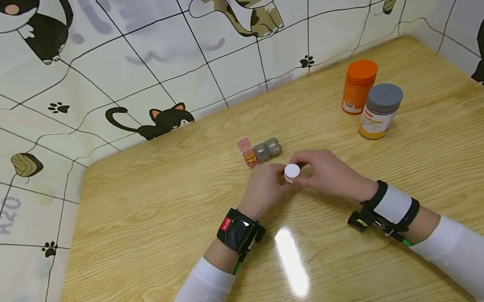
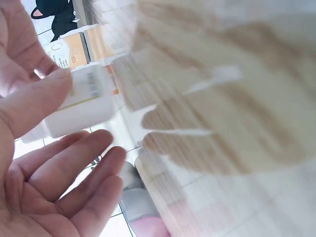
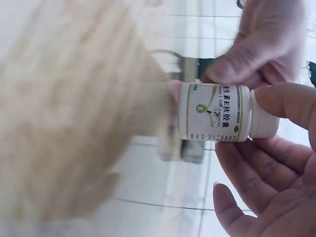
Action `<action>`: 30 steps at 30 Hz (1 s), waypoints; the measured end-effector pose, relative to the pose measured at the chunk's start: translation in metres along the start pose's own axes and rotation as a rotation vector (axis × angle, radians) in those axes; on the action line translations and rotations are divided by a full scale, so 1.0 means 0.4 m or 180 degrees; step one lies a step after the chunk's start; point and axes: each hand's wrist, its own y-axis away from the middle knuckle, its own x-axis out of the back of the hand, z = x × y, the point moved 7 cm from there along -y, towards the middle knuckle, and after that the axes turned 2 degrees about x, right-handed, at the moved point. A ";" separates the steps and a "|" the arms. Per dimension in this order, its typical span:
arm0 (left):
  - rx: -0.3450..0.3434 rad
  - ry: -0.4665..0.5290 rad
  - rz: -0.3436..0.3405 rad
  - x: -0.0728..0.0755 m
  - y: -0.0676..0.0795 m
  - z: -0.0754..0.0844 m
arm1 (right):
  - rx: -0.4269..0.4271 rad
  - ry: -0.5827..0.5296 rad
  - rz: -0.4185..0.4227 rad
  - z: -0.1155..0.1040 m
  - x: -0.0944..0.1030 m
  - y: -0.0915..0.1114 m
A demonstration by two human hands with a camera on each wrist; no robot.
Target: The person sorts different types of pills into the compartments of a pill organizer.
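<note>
Both hands meet at a small white pill bottle [image 1: 292, 171] with a white cap, held over the table. Its label in the right wrist view reads "Soft Capsules". My left hand [image 1: 263, 189] grips the body of the bottle, with its thumb along the side. The right hand [image 1: 325, 175] pinches the cap [image 3: 264, 121] between thumb and fingers; the cap sits on the bottle. Just beyond the left hand lies a small pill organizer [image 1: 262, 152]. Its pink compartment has the lid raised and yellowish pills inside, while the two grey compartments are closed.
At the back right stand an orange jar [image 1: 357, 87] with an orange lid and, close in front of it, a jar [image 1: 376, 112] with a grey lid. Cat-patterned sheeting [image 1: 209, 38] rises behind the wooden table [image 1: 152, 234] and along its sides.
</note>
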 end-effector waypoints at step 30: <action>0.0597 0.0396 0.0187 0.071 0.103 -0.086 | -0.1490 0.1258 -0.0417 0.204 0.295 0.197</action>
